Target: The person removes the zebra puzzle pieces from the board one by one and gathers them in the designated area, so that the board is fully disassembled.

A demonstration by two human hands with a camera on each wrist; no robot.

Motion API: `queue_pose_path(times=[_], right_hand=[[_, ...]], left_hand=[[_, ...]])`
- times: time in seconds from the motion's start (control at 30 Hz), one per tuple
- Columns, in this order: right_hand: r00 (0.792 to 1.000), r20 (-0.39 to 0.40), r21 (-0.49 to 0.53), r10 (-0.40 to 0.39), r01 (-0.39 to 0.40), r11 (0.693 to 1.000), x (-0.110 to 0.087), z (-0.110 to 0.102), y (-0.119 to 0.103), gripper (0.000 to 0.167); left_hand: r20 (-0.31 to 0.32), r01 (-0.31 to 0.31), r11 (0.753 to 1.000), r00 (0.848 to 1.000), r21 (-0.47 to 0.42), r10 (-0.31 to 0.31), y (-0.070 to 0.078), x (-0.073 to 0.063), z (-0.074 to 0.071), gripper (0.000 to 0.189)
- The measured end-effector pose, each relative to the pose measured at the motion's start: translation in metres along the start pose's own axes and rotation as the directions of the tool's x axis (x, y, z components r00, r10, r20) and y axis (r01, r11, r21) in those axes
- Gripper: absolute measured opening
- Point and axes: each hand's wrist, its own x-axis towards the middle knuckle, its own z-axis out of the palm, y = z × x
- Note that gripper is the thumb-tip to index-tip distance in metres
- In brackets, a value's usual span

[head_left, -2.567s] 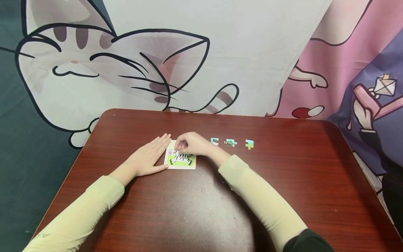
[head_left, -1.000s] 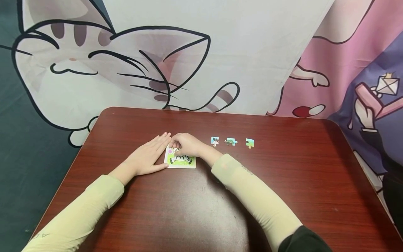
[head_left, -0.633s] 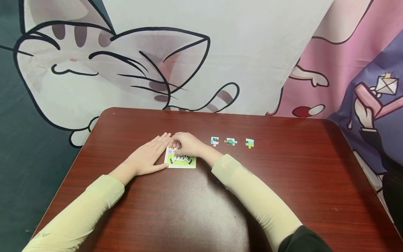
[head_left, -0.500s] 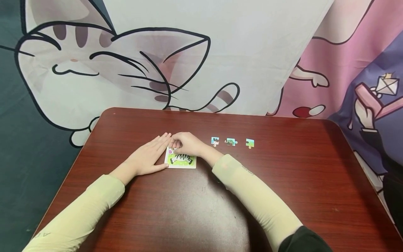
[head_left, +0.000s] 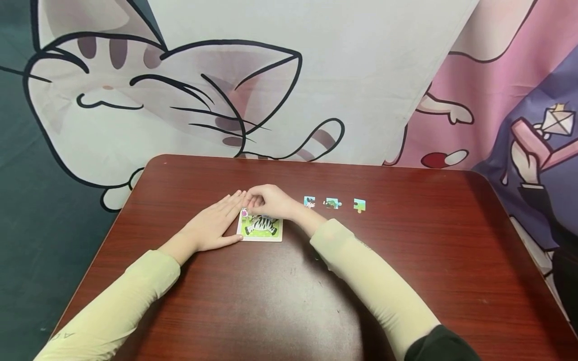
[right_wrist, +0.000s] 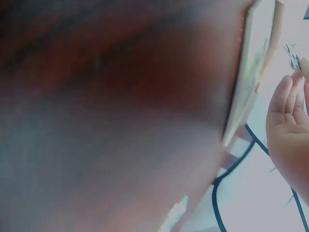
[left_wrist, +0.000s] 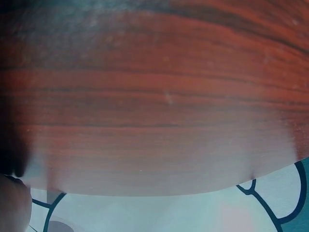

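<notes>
A small zebra jigsaw puzzle (head_left: 260,228) with a pale border lies on the table. Along its left side my left hand (head_left: 209,225) rests with straight fingers, its thumb at the near corner and its fingertips at the far corner. My right hand (head_left: 271,202) is over the puzzle's far edge, hiding that part of the picture. In the right wrist view, the right fingers (right_wrist: 281,99) curl and pinch a small black-and-white puzzle piece (right_wrist: 292,55) above the puzzle tray (right_wrist: 251,67).
Three loose pieces lie in a row right of the puzzle: one piece (head_left: 309,202), a middle piece (head_left: 333,203) and a green-blue piece (head_left: 359,205). The brown table (head_left: 384,271) ends at the back before a cat-print curtain (head_left: 352,65).
The right hand first shifted left over the puzzle, then lifted slightly towards the far edge, uncovering more of the zebra. The left hand stays in place, and so do the loose pieces.
</notes>
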Motion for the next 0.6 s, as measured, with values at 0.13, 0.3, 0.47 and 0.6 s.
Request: queue_pose_path(times=[0.13, 0.3, 0.47, 0.6], right_hand=[[1.000, -0.009, 0.016, 0.012, -0.012, 1.000, -0.006, -0.010, -0.004, 0.011], [0.999, -0.019, 0.016, 0.040, -0.039, 0.999, -0.017, -0.023, -0.005, 0.010], [0.998, -0.025, 0.029, 0.060, -0.060, 0.998, -0.031, -0.032, -0.001, 0.009], [0.997, -0.030, 0.042, 0.073, -0.071, 0.997, -0.041, -0.037, 0.004, 0.008]], left_hand=[[-0.005, -0.002, 1.000, 1.000, -0.001, 0.002, 0.000, 0.000, 0.001, 0.098], [-0.010, -0.002, 1.000, 1.000, 0.000, 0.002, -0.001, 0.000, 0.001, 0.098], [-0.008, -0.005, 1.000, 1.000, 0.001, 0.005, 0.000, 0.000, -0.001, 0.097], [-0.012, -0.002, 1.000, 1.000, 0.004, 0.002, 0.000, 0.000, 0.001, 0.098]])
